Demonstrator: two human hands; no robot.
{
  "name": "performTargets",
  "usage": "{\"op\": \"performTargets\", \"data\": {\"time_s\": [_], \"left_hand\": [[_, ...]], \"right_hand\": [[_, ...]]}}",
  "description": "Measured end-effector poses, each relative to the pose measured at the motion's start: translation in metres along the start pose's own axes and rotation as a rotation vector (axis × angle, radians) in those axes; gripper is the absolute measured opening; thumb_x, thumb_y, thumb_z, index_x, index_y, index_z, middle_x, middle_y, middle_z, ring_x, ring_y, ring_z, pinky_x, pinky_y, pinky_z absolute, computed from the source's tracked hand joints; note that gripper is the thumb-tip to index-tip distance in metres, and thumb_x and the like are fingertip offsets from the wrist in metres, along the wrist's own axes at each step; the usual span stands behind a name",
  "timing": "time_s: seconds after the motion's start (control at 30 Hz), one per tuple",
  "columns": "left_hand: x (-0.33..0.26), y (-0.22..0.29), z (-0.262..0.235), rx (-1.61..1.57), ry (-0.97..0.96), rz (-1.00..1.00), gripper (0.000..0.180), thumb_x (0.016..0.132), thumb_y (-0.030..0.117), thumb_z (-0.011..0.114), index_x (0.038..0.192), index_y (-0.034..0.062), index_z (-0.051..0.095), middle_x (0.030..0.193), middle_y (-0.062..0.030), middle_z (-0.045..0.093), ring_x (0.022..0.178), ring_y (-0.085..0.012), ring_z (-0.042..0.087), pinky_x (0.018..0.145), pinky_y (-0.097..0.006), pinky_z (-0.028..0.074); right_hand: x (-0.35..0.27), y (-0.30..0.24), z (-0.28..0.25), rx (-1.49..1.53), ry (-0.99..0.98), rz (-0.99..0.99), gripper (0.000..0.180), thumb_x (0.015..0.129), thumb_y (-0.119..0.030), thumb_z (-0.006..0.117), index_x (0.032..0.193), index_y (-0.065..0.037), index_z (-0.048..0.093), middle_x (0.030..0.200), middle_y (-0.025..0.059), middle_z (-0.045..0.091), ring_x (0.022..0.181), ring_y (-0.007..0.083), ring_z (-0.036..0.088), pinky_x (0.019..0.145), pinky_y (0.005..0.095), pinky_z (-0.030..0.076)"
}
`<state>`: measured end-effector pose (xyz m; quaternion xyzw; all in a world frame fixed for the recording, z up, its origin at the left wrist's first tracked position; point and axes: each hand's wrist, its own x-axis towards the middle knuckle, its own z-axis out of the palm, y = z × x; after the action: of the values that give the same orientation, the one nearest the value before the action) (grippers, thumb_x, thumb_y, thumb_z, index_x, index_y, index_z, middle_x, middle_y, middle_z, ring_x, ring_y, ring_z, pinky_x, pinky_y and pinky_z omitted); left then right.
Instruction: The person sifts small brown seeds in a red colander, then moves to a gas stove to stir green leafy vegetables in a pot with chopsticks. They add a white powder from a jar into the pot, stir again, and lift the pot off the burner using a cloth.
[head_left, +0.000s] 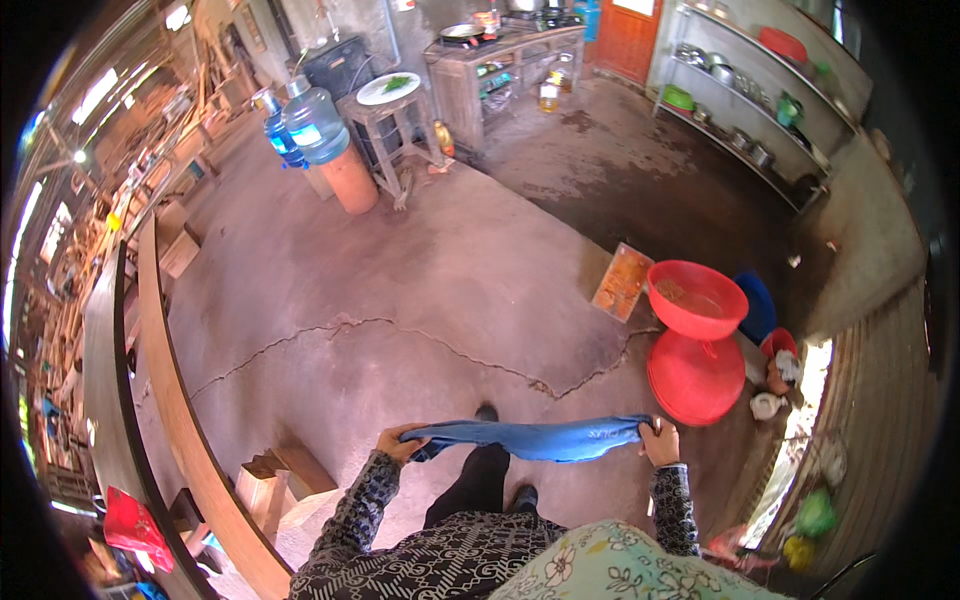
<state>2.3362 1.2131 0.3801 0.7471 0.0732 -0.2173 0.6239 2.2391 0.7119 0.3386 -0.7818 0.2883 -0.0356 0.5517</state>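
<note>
A blue cloth (545, 440) with pale lettering near one end stretches between my two hands at waist height, folded into a long narrow band. My left hand (400, 443) is closed on its left end, where the fabric looks darker and bunched. The right end is gripped between the thumb and fingers of my right hand (660, 442). Between the hands the cloth sags slightly and hangs above my feet. Whether it is a garment or a plain cloth I cannot tell.
Right of me stand a red basin (700, 312), a round red plastic piece (697, 378) and a chopping board (622, 282). Long planks (165, 370) run along my left. Farther off are water jugs (316, 125), a wooden stool (385, 122), a stove counter (500, 62) and pot shelves (745, 90).
</note>
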Motion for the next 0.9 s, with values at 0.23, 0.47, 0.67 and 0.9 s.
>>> {"op": "performTargets", "data": {"time_s": [0.23, 0.47, 0.67, 0.9], "left_hand": [[0.022, 0.023, 0.001, 0.217, 0.095, -0.09, 0.03, 0.081, 0.021, 0.076, 0.105, 0.0036, 0.071, 0.088, -0.003, 0.07, 0.078, -0.0073, 0.063, 0.074, -0.022, 0.052], [0.119, 0.106, 0.023, 0.474, -0.026, -0.101, 0.032, 0.074, 0.019, 0.074, 0.106, 0.0127, 0.072, 0.078, -0.0023, 0.07, 0.072, -0.0092, 0.064, 0.07, -0.024, 0.052], [0.221, 0.16, 0.052, 0.343, -0.088, 0.406, 0.031, 0.075, 0.008, 0.061, 0.105, 0.0088, 0.072, 0.078, -0.0011, 0.069, 0.064, -0.0084, 0.059, 0.061, -0.023, 0.05], [0.282, 0.258, 0.099, 0.624, -0.099, 0.41, 0.02, 0.08, 0.02, 0.066, 0.093, 0.0062, 0.071, 0.072, -0.0081, 0.067, 0.065, -0.0128, 0.064, 0.063, -0.027, 0.051]], "right_hand": [[0.086, -0.106, 0.02, 0.488, -0.104, -0.006, 0.009, 0.09, -0.012, 0.054, 0.089, -0.005, 0.059, 0.069, -0.003, 0.052, 0.052, 0.0072, 0.046, 0.042, 0.0255, 0.036], [0.152, -0.048, -0.001, 0.467, 0.136, -0.154, 0.008, 0.091, -0.015, 0.059, 0.089, -0.008, 0.062, 0.067, -0.0045, 0.053, 0.055, 0.0047, 0.047, 0.042, 0.0213, 0.032], [0.154, -0.032, -0.014, 0.425, 0.304, -0.021, 0.022, 0.084, -0.006, 0.061, 0.064, -0.008, 0.051, 0.062, -0.0072, 0.042, 0.057, 0.0046, 0.04, 0.049, 0.0245, 0.031], [0.202, -0.031, -0.022, 0.352, 0.549, 0.023, 0.02, 0.085, -0.01, 0.06, 0.067, -0.008, 0.051, 0.064, -0.0082, 0.041, 0.059, 0.0041, 0.036, 0.052, 0.0255, 0.028]]}}
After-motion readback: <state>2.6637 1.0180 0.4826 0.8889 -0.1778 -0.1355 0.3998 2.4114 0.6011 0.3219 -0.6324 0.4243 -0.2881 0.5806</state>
